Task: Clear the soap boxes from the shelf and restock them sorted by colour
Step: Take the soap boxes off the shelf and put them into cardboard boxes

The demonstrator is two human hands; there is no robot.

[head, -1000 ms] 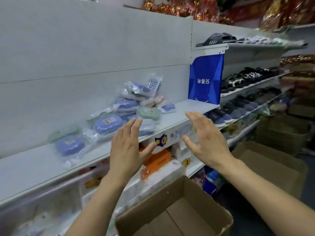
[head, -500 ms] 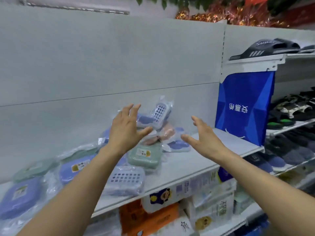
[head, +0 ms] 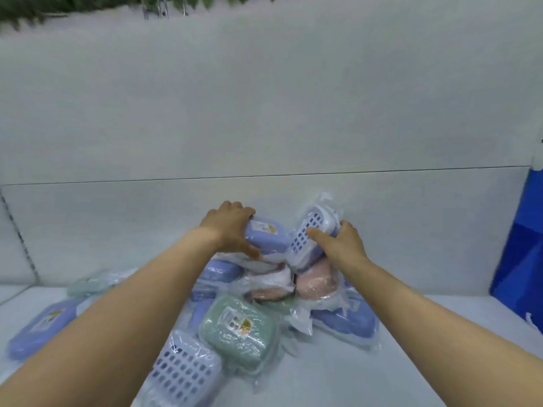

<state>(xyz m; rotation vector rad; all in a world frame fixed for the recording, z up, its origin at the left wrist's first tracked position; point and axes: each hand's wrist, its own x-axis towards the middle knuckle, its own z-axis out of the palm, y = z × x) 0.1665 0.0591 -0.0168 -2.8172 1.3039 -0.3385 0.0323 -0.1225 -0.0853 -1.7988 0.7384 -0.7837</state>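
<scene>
A heap of plastic-wrapped soap boxes lies on the white shelf (head: 411, 362). My left hand (head: 227, 227) grips a blue soap box (head: 266, 239) at the top of the heap, fingers over its far end and thumb under it. My right hand (head: 338, 245) holds a blue box with a perforated face (head: 308, 239), leaning upright at the top right. Below them lie pink boxes (head: 316, 282), a green box (head: 238, 327) in front, another perforated blue box (head: 182, 374) and a blue box (head: 343, 323) at the right.
More boxes lie to the left: a blue one (head: 41, 324) and a pale green one (head: 88, 286). A blue bag (head: 520, 254) stands at the shelf's right end. The grey back panel (head: 264, 113) rises right behind the heap.
Both hands have reached forward from open air in front of the shelf to the top of the heap and taken hold of a box each. The view has moved closer to the shelf.
</scene>
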